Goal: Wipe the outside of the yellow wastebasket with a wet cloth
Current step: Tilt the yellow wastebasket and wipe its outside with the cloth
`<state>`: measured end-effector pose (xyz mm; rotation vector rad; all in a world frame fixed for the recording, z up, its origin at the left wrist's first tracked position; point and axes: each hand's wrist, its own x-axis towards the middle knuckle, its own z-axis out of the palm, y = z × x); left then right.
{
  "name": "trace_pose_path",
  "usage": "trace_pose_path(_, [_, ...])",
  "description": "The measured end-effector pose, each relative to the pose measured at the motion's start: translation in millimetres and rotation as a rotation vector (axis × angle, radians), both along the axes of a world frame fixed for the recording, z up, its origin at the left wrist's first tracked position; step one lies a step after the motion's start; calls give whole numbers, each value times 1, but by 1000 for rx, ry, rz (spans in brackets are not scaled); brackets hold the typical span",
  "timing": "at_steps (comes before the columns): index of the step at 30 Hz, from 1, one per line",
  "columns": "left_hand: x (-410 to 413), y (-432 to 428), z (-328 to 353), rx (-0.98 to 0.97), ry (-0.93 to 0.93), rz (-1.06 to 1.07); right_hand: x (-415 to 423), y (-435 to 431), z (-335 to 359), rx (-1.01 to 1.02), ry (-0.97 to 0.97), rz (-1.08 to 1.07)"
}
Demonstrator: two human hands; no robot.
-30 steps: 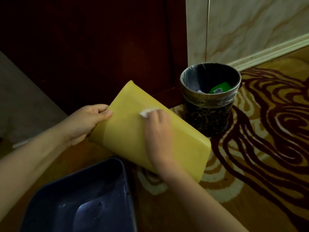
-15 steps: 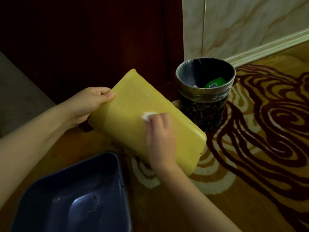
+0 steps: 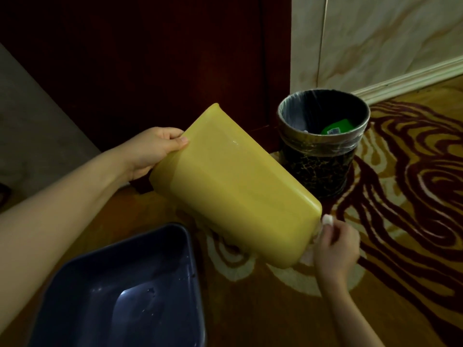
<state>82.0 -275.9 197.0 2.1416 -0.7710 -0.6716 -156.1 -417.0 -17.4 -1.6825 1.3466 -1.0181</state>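
The yellow wastebasket [image 3: 233, 186] is tipped on its side above the carpet, its broad flat side facing me. My left hand [image 3: 152, 150] grips its rim at the upper left. My right hand [image 3: 334, 244] is at the basket's lower right end, against the bottom face, fingers closed on a small white wet cloth [image 3: 327, 219]. Only a corner of the cloth shows above my fingers, with a little more below them at the basket's edge.
A dark blue basin [image 3: 120, 284] holding a little water sits at the lower left. A round dark bin [image 3: 323, 144] with a plastic liner and green litter stands just behind the basket. Dark wooden door behind, marble wall at right, patterned carpet [image 3: 400, 196] underfoot.
My right hand with the cloth has slid from the middle of the basket's side down to its lower right end. The left hand keeps its grip on the rim.
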Motion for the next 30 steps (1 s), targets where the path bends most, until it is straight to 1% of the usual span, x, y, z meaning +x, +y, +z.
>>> trace_pose_path(1, [-2, 0, 1, -4, -4, -6, 1, -2, 10, -26, -17, -28])
trace_pose_path(3, [-8, 1, 2, -12, -17, -19, 15, -2, 42, -177, -77, 2])
trace_pose_path(7, [-20, 1, 5, 4, -107, -62, 80, 20, 114, -484, -228, 286])
trace_pose_path(8, [-23, 1, 6, 11, -130, -70, 98, 26, 129, -555, -231, 356])
trace_pose_path(10, [-25, 1, 7, 26, -148, -79, 126, 36, 147, -653, -161, 458])
trace_pose_path(13, [-23, 3, 10, 47, -151, -72, 131, 34, 138, -665, -95, 494])
trace_pose_path(15, [-18, 5, 10, 57, -146, -66, 105, 32, 108, -654, -62, 460])
trace_pose_path(17, [-11, 5, 9, 57, -144, -55, 66, 28, 66, -595, 10, 413])
trace_pose_path(18, [-7, 3, 8, 53, -137, -47, 45, 26, 44, -529, 38, 375])
trace_pose_path(21, [2, -5, 5, 30, -114, -48, -5, 15, -8, -245, 84, 226])
trace_pose_path(23, [6, -13, 4, 23, -113, -55, -21, 9, -19, -97, 96, 109])
trace_pose_path(24, [6, -16, 3, 25, -116, -61, -24, 9, -16, -80, 84, 70])
trace_pose_path(25, [7, -18, 3, 27, -120, -70, -23, 11, -7, -124, 53, 70])
trace_pose_path(26, [8, -20, 3, 29, -125, -76, -18, 15, 6, -214, 8, 112])
trace_pose_path(28, [9, -23, 3, 36, -133, -83, 3, 26, 38, -420, -52, 280])
trace_pose_path(30, [9, -25, 4, 47, -134, -92, 33, 34, 70, -586, -63, 464])
